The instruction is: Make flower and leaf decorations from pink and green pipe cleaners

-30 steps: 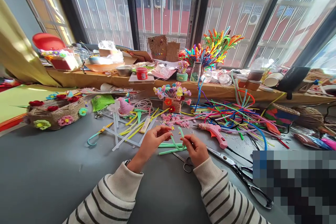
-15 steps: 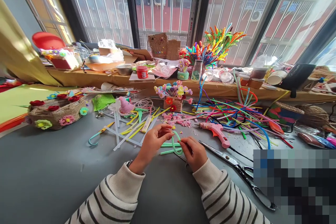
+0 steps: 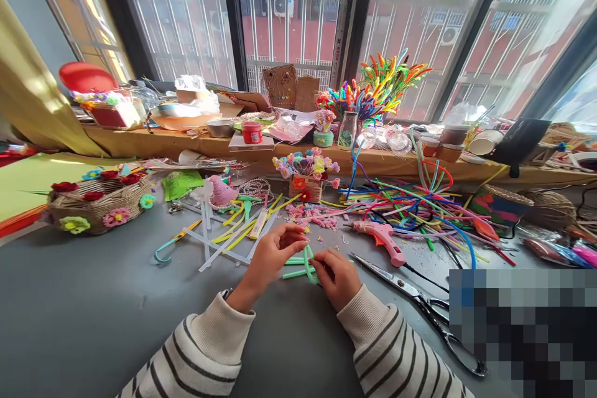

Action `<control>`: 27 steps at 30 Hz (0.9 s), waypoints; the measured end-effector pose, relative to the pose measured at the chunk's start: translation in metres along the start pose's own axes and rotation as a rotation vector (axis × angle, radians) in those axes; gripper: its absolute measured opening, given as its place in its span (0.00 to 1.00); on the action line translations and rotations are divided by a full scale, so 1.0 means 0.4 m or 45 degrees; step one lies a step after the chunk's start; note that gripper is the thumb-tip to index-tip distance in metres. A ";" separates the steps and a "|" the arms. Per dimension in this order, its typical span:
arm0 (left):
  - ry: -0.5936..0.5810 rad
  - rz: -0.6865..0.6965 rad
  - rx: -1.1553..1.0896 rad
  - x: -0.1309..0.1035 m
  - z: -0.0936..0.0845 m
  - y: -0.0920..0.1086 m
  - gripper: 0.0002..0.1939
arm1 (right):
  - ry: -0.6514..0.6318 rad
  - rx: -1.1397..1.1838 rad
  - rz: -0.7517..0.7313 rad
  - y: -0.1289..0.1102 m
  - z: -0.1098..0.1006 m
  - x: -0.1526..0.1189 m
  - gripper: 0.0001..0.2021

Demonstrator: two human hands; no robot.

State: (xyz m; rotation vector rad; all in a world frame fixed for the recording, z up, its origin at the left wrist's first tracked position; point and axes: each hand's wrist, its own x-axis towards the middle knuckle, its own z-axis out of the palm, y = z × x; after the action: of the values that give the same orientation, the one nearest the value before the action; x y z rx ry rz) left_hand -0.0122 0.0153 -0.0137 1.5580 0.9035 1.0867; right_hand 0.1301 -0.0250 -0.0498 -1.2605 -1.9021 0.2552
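- Head view: from my remote seat I see the strip (image 3: 306, 263) between the two hands, bent into a narrow green loop over the table (image 3: 149, 323); more green lengths (image 3: 293, 275) lie just behind it.
- Left hand (image 3: 276, 254): thumb and index pinch the loop's top; how firmly, I cannot tell.
- Right hand (image 3: 337, 273): thumb and index pinch the loop's right side; the other fingers curl towards the palm.
- For a clean bend, I would let the left pinch anchor the loop while the right fingers do the shaping; light pressure and small moves should, I judge, leave the curve even, whereas a hard squeeze could crease it.
- Pose: both forearms slant inward from the near edge; the hands almost meet, fingertips facing each other, the left slightly farther forward.
- I would mind the right wrist; the scissors (image 3: 402, 283) reach close beside that hand, with the glue gun (image 3: 383, 239) beyond them.
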 end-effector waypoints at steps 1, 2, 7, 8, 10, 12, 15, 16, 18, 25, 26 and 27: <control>0.006 0.006 0.012 0.001 0.000 -0.001 0.13 | 0.012 -0.003 0.012 0.001 0.001 0.000 0.09; 0.016 0.014 0.024 0.001 -0.001 -0.002 0.13 | 0.023 -0.005 0.027 0.002 0.001 0.000 0.08; 0.063 0.030 0.052 0.002 -0.002 -0.004 0.12 | 0.042 -0.031 0.045 0.003 0.000 0.001 0.11; 0.083 0.037 0.051 0.001 -0.002 -0.003 0.12 | 0.045 -0.052 0.025 0.003 0.000 0.001 0.13; 0.134 0.054 0.055 -0.002 0.000 0.002 0.11 | 0.068 -0.114 -0.024 0.001 0.001 0.000 0.20; 0.163 0.058 0.069 -0.005 0.001 0.007 0.10 | 0.095 -0.186 -0.053 0.000 0.004 0.000 0.25; 0.157 0.031 0.076 -0.008 0.004 0.010 0.09 | 0.099 -0.262 0.002 -0.003 0.012 0.000 0.18; 0.153 0.024 0.070 -0.009 0.005 0.010 0.09 | 0.095 -0.276 0.030 -0.004 0.014 0.001 0.15; 0.149 0.018 0.056 -0.009 0.006 0.009 0.09 | 0.100 -0.289 0.065 -0.006 0.016 0.001 0.12; 0.149 0.009 0.029 -0.004 0.006 0.003 0.09 | 0.162 -0.200 0.057 0.004 0.015 -0.002 0.13; 0.140 0.000 0.019 -0.003 0.005 0.001 0.09 | 0.175 -0.198 0.059 0.006 0.014 -0.002 0.12; 0.128 -0.011 0.008 -0.002 0.004 -0.001 0.10 | 0.186 -0.202 0.060 0.008 0.013 -0.002 0.11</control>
State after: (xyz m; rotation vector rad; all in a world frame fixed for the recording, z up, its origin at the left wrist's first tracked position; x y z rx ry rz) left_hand -0.0109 0.0143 -0.0143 1.5142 0.9813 1.1653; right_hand 0.1285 -0.0228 -0.0553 -1.3914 -1.7969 0.0353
